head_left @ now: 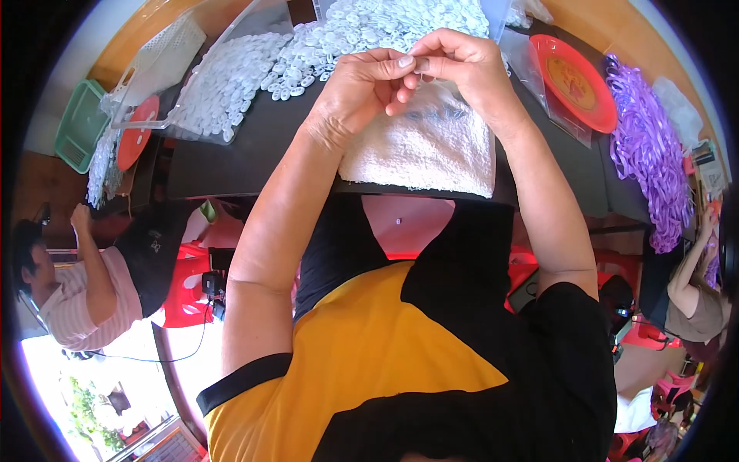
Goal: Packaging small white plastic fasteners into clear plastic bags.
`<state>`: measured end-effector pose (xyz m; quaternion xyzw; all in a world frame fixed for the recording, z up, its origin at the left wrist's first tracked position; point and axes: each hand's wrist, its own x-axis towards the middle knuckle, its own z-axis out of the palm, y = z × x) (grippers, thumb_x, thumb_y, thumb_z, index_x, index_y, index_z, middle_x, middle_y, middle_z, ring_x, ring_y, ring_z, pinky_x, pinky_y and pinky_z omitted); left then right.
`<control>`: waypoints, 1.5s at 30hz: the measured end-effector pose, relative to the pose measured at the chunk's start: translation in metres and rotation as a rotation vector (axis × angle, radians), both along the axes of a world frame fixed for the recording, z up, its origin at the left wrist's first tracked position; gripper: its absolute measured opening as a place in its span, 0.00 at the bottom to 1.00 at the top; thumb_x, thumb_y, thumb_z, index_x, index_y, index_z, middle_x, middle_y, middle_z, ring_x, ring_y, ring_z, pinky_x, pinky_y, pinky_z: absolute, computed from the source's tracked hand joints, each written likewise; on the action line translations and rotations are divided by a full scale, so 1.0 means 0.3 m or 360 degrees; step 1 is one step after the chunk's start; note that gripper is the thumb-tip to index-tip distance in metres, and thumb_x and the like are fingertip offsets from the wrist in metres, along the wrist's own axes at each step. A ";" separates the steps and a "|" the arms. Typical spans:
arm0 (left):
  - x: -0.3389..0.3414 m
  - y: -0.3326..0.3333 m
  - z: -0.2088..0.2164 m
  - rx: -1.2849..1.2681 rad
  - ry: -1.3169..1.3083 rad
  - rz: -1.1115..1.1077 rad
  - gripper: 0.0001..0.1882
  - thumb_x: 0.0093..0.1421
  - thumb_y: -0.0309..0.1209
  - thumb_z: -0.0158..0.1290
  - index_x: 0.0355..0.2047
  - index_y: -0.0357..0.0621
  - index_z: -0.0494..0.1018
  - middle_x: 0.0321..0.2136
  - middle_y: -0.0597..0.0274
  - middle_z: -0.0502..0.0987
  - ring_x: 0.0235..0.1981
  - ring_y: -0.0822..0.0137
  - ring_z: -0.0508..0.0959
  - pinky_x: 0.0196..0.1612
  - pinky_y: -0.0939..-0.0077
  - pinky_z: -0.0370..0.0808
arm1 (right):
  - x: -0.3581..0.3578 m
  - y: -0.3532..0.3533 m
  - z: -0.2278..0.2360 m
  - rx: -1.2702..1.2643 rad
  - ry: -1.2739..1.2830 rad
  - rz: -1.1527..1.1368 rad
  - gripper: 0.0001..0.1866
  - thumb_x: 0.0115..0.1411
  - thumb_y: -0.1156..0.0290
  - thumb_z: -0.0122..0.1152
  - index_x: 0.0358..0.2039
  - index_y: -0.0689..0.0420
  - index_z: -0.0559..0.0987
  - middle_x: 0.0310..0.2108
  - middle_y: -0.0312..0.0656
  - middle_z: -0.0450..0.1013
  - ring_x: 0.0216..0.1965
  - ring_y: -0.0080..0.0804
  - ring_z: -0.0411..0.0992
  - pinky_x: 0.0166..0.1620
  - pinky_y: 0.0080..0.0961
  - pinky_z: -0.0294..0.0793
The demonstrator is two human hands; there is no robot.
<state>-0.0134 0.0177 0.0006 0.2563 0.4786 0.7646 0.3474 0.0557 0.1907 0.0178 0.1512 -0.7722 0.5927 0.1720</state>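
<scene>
Left hand (358, 86) and right hand (468, 63): held together at upper centre, fingertips pinched close; whether a small piece is gripped between them cannot be told. White oval pieces (377, 31): heaped at upper centre and upper left. White towel (431, 158): laid on dark table (223, 165), below the hands. Red plate (600, 112): placed at upper right, near purple ribbons (650, 154).
</scene>
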 end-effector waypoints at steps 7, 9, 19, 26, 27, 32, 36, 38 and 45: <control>-0.011 -0.010 -0.009 0.0106 -0.0079 -0.0057 0.11 0.61 0.30 0.54 0.34 0.32 0.71 0.25 0.59 0.74 0.22 0.72 0.72 0.18 0.81 0.64 | 0.011 -0.021 0.019 -0.0094 -0.0171 0.0000 0.06 0.60 0.73 0.59 0.36 0.60 0.81 0.28 0.34 0.77 0.31 0.19 0.73 0.38 0.17 0.72; -0.010 -0.003 -0.013 0.0136 -0.0122 -0.0042 0.09 0.60 0.29 0.54 0.35 0.33 0.71 0.25 0.59 0.74 0.22 0.72 0.72 0.18 0.80 0.64 | 0.014 -0.026 0.018 -0.0135 -0.0181 -0.0014 0.06 0.61 0.73 0.57 0.35 0.60 0.80 0.26 0.33 0.76 0.28 0.17 0.70 0.34 0.16 0.70; -0.002 -0.002 -0.024 -0.0379 0.0730 0.0689 0.05 0.50 0.25 0.59 0.27 0.37 0.77 0.20 0.65 0.75 0.21 0.76 0.72 0.24 0.82 0.68 | 0.068 -0.045 0.083 0.1299 -0.0138 -0.0220 0.03 0.48 0.74 0.58 0.25 0.56 0.78 0.25 0.43 0.74 0.28 0.41 0.73 0.33 0.35 0.71; 0.013 0.012 -0.025 -0.0660 0.1579 0.0769 0.07 0.48 0.24 0.57 0.29 0.37 0.76 0.22 0.61 0.77 0.25 0.72 0.74 0.31 0.77 0.73 | 0.120 -0.030 -0.009 0.1582 -0.0020 -0.0300 0.05 0.49 0.74 0.55 0.26 0.54 0.79 0.28 0.43 0.72 0.32 0.45 0.73 0.36 0.41 0.71; 0.012 0.010 -0.026 -0.0704 0.1630 0.0758 0.07 0.47 0.24 0.58 0.29 0.37 0.76 0.23 0.60 0.77 0.26 0.71 0.75 0.32 0.76 0.73 | 0.124 -0.033 -0.012 0.1529 -0.0016 -0.0310 0.05 0.49 0.74 0.55 0.26 0.54 0.79 0.28 0.43 0.72 0.32 0.45 0.73 0.36 0.41 0.71; 0.015 0.003 -0.023 -0.0913 0.1900 0.0805 0.07 0.46 0.23 0.55 0.28 0.39 0.76 0.25 0.56 0.77 0.27 0.61 0.77 0.32 0.71 0.73 | 0.122 -0.036 -0.025 0.1456 0.0016 -0.0303 0.05 0.49 0.73 0.56 0.28 0.53 0.79 0.28 0.42 0.71 0.32 0.44 0.72 0.35 0.40 0.70; 0.010 -0.005 -0.026 -0.1053 0.1946 0.0755 0.05 0.45 0.26 0.52 0.23 0.42 0.76 0.26 0.53 0.78 0.31 0.51 0.78 0.35 0.61 0.74 | 0.121 -0.039 -0.027 0.1307 -0.0093 -0.0326 0.04 0.48 0.74 0.56 0.27 0.54 0.78 0.28 0.41 0.71 0.33 0.45 0.72 0.35 0.40 0.71; 0.007 -0.011 -0.018 -0.1071 0.1842 0.0712 0.05 0.45 0.25 0.52 0.23 0.42 0.76 0.27 0.52 0.78 0.31 0.51 0.78 0.36 0.61 0.74 | 0.125 -0.035 -0.030 0.1219 -0.0107 -0.0335 0.04 0.48 0.74 0.57 0.26 0.55 0.77 0.28 0.41 0.71 0.33 0.45 0.72 0.35 0.40 0.71; -0.009 -0.004 -0.031 -0.0866 0.1647 0.0961 0.06 0.45 0.26 0.51 0.24 0.42 0.77 0.27 0.51 0.79 0.31 0.51 0.78 0.37 0.63 0.75 | 0.134 -0.050 -0.038 0.1369 0.0099 -0.0366 0.04 0.47 0.77 0.56 0.26 0.57 0.76 0.29 0.41 0.71 0.34 0.45 0.72 0.35 0.39 0.70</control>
